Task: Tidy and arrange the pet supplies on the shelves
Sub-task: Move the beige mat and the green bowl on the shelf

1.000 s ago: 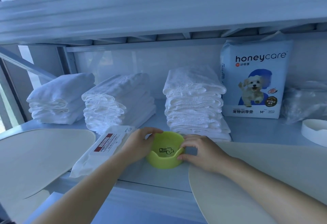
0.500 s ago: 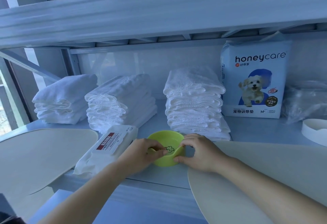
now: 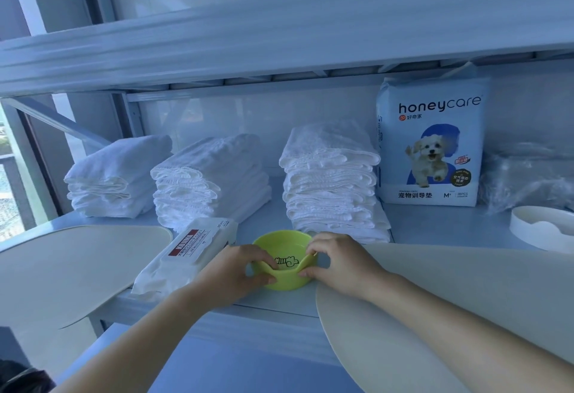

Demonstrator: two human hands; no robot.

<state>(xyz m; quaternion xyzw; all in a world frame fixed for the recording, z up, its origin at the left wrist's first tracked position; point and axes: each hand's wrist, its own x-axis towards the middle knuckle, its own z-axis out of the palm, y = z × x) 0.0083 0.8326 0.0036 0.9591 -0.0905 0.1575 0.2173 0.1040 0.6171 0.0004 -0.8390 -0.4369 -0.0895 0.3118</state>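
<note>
Taking the green bowl [image 3: 282, 260] as the landmark: far to its left a cream mat [image 3: 71, 265] overhangs the shelf [image 3: 435, 228] edge, and behind that stand two stacks of folded white pads [image 3: 118, 178] [image 3: 211, 181]. Just left of the bowl, a wipes pack [image 3: 186, 256] lies angled, close beside the left hand [image 3: 233, 277]. That hand pinches the bowl's near-left rim, thumb outside, fingers curled inside; the right hand [image 3: 338, 263] pinches the near-right rim the same way. Both hands are closed on the bowl, probably to steady it and square it in the narrow gap at the shelf front. The bowl seems to rest on the shelf, though its base is hidden. Directly behind it rises a third pad stack [image 3: 332, 187]; right of that stands the honeycare bag [image 3: 431, 144], upright with label forward. A second cream mat [image 3: 450, 299] lies right of the bowl, under the right wrist, with a white dish [image 3: 543, 228] beyond.
</note>
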